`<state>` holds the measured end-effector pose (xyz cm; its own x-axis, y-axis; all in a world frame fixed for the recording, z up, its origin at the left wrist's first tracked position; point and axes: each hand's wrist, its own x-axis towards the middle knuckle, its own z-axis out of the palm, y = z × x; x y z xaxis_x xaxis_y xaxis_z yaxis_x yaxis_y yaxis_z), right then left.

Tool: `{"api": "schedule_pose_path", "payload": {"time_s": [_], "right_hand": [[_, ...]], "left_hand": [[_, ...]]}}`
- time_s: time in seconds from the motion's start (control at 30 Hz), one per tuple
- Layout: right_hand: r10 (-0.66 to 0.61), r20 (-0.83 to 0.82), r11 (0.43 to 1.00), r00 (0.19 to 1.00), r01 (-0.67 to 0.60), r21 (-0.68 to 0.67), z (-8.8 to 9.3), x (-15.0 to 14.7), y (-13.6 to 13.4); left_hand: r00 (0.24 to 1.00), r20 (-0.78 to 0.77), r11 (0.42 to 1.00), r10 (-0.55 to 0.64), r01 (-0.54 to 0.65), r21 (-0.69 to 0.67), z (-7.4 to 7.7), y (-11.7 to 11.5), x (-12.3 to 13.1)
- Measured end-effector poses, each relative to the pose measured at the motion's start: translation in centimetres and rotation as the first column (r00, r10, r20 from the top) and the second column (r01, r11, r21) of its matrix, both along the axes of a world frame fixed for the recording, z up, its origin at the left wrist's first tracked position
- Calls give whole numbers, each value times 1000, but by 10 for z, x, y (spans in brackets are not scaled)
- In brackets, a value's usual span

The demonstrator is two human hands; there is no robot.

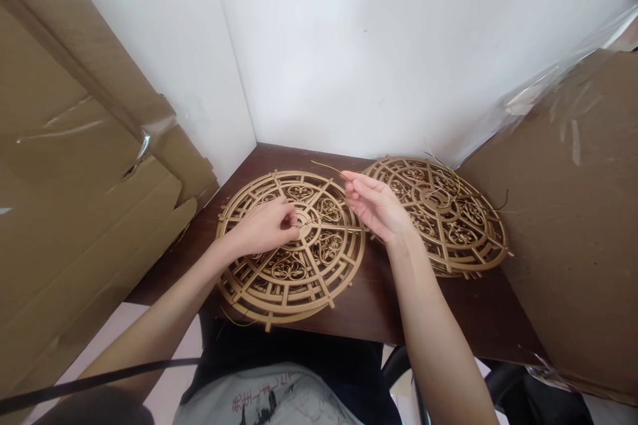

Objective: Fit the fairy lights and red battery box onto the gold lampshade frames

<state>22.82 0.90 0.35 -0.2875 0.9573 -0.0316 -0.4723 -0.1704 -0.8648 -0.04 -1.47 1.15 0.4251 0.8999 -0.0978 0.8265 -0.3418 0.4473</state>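
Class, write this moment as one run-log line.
left hand: curled over left lattice stack, grip unclear | right hand: pinching thin gold strand | nearby: right lattice stack | surface: dark table

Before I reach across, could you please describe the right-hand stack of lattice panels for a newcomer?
On the dark brown table, look beside the right cardboard sheet. There sits a round, gold-brown openwork stack. Loose wires trail over its top, whereas the neighbouring stack has the left hand over it.

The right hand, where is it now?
In the head view, the right hand is just right of the middle, pinching a thin gold wire, seen between the left lattice stack and the right lattice stack.
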Motion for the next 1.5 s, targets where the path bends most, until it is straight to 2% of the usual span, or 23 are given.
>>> {"api": "schedule_pose_path", "payload": {"time_s": [0.13, 0.23, 0.33, 0.5, 0.57, 0.7, 0.87, 1.03, 1.13, 1.2, 1.23, 1.3, 1.37, 1.4, 1.5], "right_hand": [[-3, 1, 1000, 1000, 3, 28, 1, 0, 0], [8, -23, 998, 1000, -7, 55, 2, -1, -1], [21, -56, 999, 998, -19, 34, 4, -2, -2], [62, -125, 998, 990, -62, 0, 8, -2, -5], [75, -156, 997, 985, -75, 8, 9, -3, -6], [76, -191, 997, 979, -70, 38, 8, -6, -5], [75, -202, 996, 977, -66, 51, 6, -7, -4], [-3, -120, 998, 993, 10, 55, 5, -4, -2], [-105, 58, 989, 993, 98, 112, 3, -3, -1], [-227, 292, 958, 929, 158, 240, 1, -3, -1], [-313, 420, 926, 852, 174, 336, 0, -4, -1], [-483, 599, 842, 638, 153, 517, -3, -6, -1], [-582, 675, 784, 452, 94, 613, -6, -9, -1], [-602, 697, 774, 389, 73, 629, -7, -11, -1], [-613, 743, 776, 269, 26, 630, -11, -16, -3]], "left_hand": [[998, -46, 998, 31, -28, 61, 0, -1, 5], [996, -25, 987, 81, -77, 140, -3, -3, 9], [992, -3, 974, 127, -124, 192, -6, -7, 14], [980, -51, 955, 194, -177, 236, -9, -13, 18], [988, -18, 966, 154, -147, 214, -10, -12, 16], [992, 127, 991, 2, -19, 136, -11, -6, 10], [967, 253, 995, 6, -31, 96, -13, -4, 4], [957, 283, 983, 61, -107, 151, -9, -7, 1], [945, 305, 974, 118, -170, 149, -5, -9, 1], [939, 314, 974, 140, -188, 128, -2, -11, 0], [939, 312, 975, 147, -191, 117, -1, -12, 0], [941, 294, 973, 166, -205, 107, 0, -13, 0], [944, 274, 969, 183, -220, 110, 2, -14, 1], [945, 269, 968, 187, -224, 114, 2, -15, 1], [948, 272, 968, 167, -210, 137, 3, -14, 5]]}}
